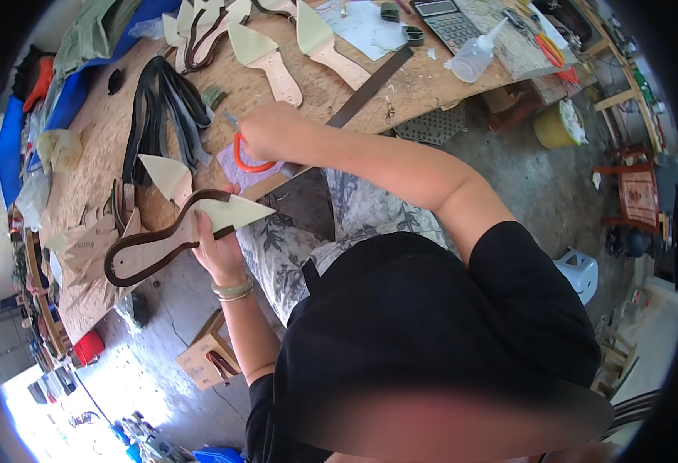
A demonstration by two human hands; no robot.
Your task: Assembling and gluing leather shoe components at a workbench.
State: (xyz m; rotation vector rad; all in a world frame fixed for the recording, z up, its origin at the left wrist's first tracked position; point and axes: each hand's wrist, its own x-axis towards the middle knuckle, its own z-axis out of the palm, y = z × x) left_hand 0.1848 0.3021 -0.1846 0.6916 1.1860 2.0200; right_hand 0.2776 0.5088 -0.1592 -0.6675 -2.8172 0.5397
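Note:
My left hand [222,253] grips a paddle-shaped leather piece [148,248] near its middle. A dark brown strip runs around its rounded end, and a pale cream triangular tip [239,214] points right, over my lap. At the table edge, my right hand [271,133] is closed on scissors [251,167] with orange handles; a bit of blade shows past the fingers. Beneath them lies a light purple cloth [235,176]. Another cream-tipped leather piece [168,176] lies just beyond the one I hold, partly hidden by it.
Dark strips [154,116] lie bundled on the wooden table [96,166]. Cut leather pieces [84,251] are piled at left, more cream-tipped pieces [269,62] at the back. A long dark strip [374,85], a squeeze bottle [472,62] and a calculator [447,27] sit farther right.

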